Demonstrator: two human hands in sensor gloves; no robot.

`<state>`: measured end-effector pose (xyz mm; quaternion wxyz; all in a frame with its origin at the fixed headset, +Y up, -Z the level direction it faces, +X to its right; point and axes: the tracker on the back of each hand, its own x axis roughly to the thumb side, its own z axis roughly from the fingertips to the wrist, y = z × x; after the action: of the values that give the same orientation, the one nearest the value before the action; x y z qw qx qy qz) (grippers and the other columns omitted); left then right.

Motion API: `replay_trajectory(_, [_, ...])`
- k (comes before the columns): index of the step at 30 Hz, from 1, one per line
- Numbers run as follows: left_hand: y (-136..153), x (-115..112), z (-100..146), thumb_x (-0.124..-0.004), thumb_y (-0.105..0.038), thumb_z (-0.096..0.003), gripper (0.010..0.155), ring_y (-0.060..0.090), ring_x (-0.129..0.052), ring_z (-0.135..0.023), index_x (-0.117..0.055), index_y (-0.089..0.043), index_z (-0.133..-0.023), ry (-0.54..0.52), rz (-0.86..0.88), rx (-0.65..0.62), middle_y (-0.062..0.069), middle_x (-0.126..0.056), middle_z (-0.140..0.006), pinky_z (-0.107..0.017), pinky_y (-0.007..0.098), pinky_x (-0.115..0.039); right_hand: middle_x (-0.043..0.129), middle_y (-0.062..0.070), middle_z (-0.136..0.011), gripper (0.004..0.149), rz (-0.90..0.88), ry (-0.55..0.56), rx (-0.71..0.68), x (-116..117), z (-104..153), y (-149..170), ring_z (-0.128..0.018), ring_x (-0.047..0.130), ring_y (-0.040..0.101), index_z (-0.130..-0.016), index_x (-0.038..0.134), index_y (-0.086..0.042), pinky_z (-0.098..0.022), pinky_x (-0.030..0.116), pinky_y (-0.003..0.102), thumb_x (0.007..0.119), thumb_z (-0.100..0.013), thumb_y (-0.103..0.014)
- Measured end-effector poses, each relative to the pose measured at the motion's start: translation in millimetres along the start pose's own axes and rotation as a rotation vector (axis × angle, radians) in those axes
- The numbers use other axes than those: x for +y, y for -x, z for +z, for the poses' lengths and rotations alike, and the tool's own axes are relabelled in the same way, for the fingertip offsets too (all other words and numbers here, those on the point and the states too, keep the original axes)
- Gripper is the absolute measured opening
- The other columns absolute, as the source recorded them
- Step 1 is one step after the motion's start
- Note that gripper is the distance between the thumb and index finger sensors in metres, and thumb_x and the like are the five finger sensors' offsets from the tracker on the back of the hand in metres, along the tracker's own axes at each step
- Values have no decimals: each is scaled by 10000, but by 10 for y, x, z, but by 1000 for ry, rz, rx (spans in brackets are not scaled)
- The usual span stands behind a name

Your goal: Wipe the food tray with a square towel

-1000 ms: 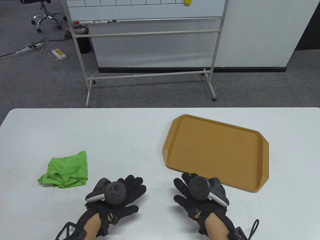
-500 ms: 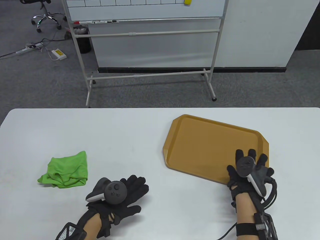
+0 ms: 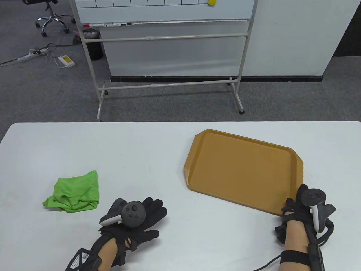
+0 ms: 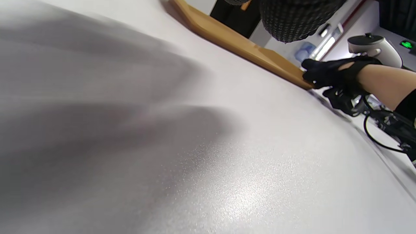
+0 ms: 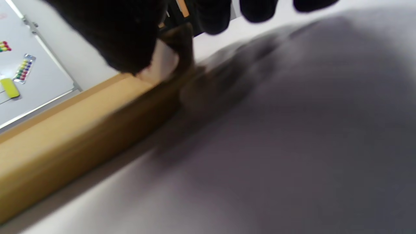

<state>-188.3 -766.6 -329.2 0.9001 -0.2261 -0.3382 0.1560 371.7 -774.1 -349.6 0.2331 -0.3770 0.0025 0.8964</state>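
Observation:
An orange-brown food tray (image 3: pixel 242 169) lies empty on the right half of the white table (image 3: pixel 141 152). A crumpled green square towel (image 3: pixel 74 192) lies at the left, apart from both hands. My left hand (image 3: pixel 153 213) rests on the table with its fingers spread, right of the towel and holding nothing. My right hand (image 3: pixel 293 204) grips the tray's near right corner. The right wrist view shows the thumb (image 5: pixel 123 35) on the tray rim (image 5: pixel 65 130). The left wrist view shows the right hand (image 4: pixel 321 73) at the end of the tray's edge (image 4: pixel 234 40).
A whiteboard on a wheeled stand (image 3: pixel 169 42) stands on the floor beyond the table's far edge. An office chair (image 3: pixel 52 17) and a power strip (image 3: pixel 33 53) are at the far left. A black cable (image 3: pixel 268 262) trails from my right wrist.
My right hand moved from the tray's near edge, across its right part, to the near right corner and took hold there. The left hand, towel and tray stayed put.

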Motion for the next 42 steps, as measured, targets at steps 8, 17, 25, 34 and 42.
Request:
replay_trajectory(8, [-20,1,-21,-661,-548,-522,758,352,-51,-1081,-265,-313,-1123,0,-2,2,2,-86,-1205,-729,527,-83,569,231,-1075,802,8,15,-79,36,-57,-130,-783,738,383,-1069,429,-279,-573,656,493,879,-410,-197])
replay_trajectory(17, [-15,19,-3,-662,-548,-520,756,352,-55,-1082,-269,-314,-1123,-17,-8,0,3,-90,-1205,-729,527,-86,650,194,-1000,853,-52,-90,-74,-172,75,-214,-565,895,327,-1052,445,-273,-417,789,463,920,-351,-174])
replay_trajectory(25, [65,105,98,-665,-546,-519,755,351,-55,-1081,-277,-311,-1123,-69,10,14,3,-96,-1206,-729,526,-85,780,147,-956,833,86,-166,-231,-285,451,-470,-531,979,314,-1020,555,-334,-396,835,456,1006,-332,-204])
replay_trajectory(34, [178,151,251,-665,-549,-517,754,355,-69,-1081,-285,-312,-1122,-98,-12,32,7,-108,-1206,-728,527,-98,794,116,-904,1009,412,-384,-289,215,921,-829,-528,1081,250,-1035,318,-375,-376,900,428,1018,-313,-291])
replay_trajectory(42, [264,214,350,-668,-548,-515,754,355,-71,-1082,-289,-311,-1123,-132,10,50,6,-111,-1208,-729,527,-97,864,116,-875,1046,603,-425,-318,417,1259,-1088,-484,1121,240,-1023,283,-333,-341,923,414,1049,-311,-348])
